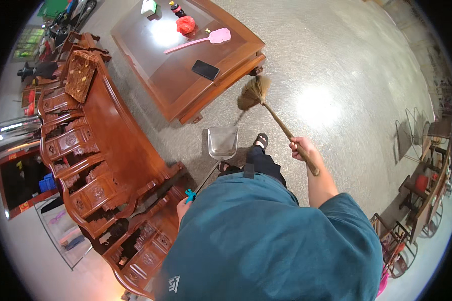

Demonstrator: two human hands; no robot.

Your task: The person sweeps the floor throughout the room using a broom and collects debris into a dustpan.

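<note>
In my right hand (302,148) is a straw broom (277,120), gripped round its handle. The broom's bristles fan out near the corner of the wooden coffee table. Down at my left side, my left hand (184,207) is closed at the blue-topped handle of a long-handled dustpan (223,142); part of that hand is hidden by my shirt. The dustpan's grey pan lies on the floor before my feet, to the left of the broom head. My feet are in dark sandals.
Ahead stands the wooden coffee table (150,85), bearing a pink fly swatter (219,35), a black phone (206,69), a red plastic bag (185,24), a dark bottle (177,9) and a tissue box (148,7). A carved wooden bench (120,125) runs along my left. Chairs (394,246) stand at far right.
</note>
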